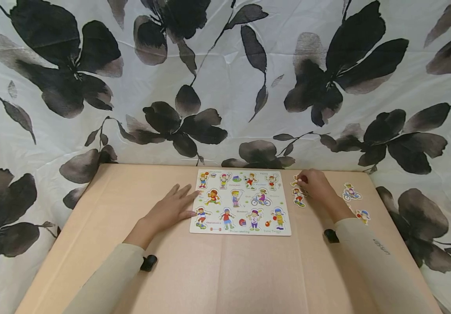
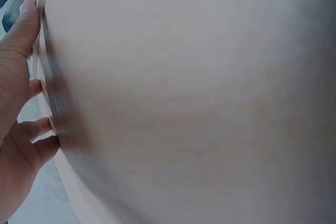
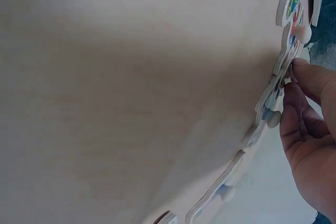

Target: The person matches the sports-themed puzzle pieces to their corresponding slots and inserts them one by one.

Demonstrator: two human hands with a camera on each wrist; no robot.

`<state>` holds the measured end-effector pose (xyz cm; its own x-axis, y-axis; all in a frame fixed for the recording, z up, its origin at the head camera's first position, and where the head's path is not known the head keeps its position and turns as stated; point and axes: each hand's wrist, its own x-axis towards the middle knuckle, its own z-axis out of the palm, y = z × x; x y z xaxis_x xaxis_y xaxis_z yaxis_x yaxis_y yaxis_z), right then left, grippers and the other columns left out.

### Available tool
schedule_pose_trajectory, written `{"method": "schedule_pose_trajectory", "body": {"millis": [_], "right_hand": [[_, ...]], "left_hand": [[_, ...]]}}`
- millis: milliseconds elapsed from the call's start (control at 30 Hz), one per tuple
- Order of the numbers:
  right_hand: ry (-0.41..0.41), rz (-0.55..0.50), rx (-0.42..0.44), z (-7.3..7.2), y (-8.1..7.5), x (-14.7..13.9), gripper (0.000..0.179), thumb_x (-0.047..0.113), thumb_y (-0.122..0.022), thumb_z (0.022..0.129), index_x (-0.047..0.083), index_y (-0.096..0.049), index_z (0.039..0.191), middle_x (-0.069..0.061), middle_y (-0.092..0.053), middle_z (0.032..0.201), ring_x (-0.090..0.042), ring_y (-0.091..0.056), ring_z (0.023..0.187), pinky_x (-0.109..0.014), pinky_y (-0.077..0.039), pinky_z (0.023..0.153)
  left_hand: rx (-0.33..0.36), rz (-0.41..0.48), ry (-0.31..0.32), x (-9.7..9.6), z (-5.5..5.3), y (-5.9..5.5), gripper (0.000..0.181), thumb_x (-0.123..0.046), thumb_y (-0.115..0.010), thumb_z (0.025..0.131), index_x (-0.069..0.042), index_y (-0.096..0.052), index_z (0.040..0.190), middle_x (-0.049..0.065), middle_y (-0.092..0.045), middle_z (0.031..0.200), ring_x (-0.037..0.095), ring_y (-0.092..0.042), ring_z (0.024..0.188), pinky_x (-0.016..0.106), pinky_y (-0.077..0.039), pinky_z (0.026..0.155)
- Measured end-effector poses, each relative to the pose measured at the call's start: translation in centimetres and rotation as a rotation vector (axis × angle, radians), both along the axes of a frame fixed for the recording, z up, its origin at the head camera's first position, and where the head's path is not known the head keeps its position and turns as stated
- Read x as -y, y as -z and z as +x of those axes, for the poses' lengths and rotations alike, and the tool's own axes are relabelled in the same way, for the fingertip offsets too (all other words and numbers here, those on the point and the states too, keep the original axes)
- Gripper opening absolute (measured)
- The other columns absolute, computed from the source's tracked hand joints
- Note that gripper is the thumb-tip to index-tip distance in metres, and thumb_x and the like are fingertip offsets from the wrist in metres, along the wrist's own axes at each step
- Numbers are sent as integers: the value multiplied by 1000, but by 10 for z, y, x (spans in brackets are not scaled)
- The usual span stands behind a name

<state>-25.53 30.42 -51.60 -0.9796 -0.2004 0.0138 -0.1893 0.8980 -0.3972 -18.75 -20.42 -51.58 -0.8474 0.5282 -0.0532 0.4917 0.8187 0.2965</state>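
Observation:
A white puzzle board (image 1: pixel 245 234) with printed figures of children playing sports lies flat on the table. My left hand (image 1: pixel 168 207) is at its left edge, fingers spread and thumb tip at the rim. In the left wrist view, the fingers (image 2: pixel 48 149) rest along the board side. Right of the board, my right hand (image 1: pixel 317 185) pinches a small puzzle piece between thumb and fingertips, largely hidden by the hand. Close below it lies a skater piece (image 1: pixel 298 197). The right wrist view has the pinching fingers (image 3: pixel 294 103) among flat pieces with round knobs (image 3: pixel 273 119).
Farther right on the table (image 1: pixel 257 274), a cyclist piece (image 1: pixel 351 192) lies behind my right forearm, and another piece (image 1: pixel 363 216) is partly covered by the sleeve. A floral-patterned cloth (image 1: pixel 225 78) hangs beyond the table's far edge.

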Motion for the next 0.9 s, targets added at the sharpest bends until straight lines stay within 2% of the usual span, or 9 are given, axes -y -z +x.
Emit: {"method": "schedule_pose_trajectory", "body": {"millis": [233, 367, 567, 900], "right_hand": [[20, 4, 0, 1, -1, 0, 14, 5, -68, 98, -5, -71, 107, -18, -67, 93, -29, -61, 84, -43, -52, 75], [29, 7, 16, 3, -10, 5, 17, 8, -67, 100, -5, -70, 111, -19, -66, 97, -29, -61, 87, -44, -54, 77], [-2, -17, -10, 7, -26, 22, 18, 8, -69, 99, -4, -72, 111, -18, -67, 99, -29, -63, 89, -44, -55, 79], [-57, -57, -52, 14, -29, 62, 18, 14, -71, 99, 1, -75, 111, -12, -66, 98, -23, -61, 86, -37, -55, 74]], "left_hand": [[2, -13, 0, 0, -1, 3, 73, -56, -61, 99, -27, -38, 161, 17, -32, 168, 54, -23, 153, 72, -44, 106], [15, -16, -5, 1, -1, 4, 73, -58, -59, 99, -28, -37, 162, 15, -30, 169, 53, -22, 154, 72, -44, 106], [22, -20, -15, 1, -2, 3, 74, -59, -59, 99, -29, -36, 162, 13, -29, 170, 51, -20, 155, 72, -44, 106], [36, -18, -23, -1, -1, 0, 74, -58, -61, 99, -27, -37, 162, 14, -29, 170, 51, -19, 155, 73, -43, 106]]}}
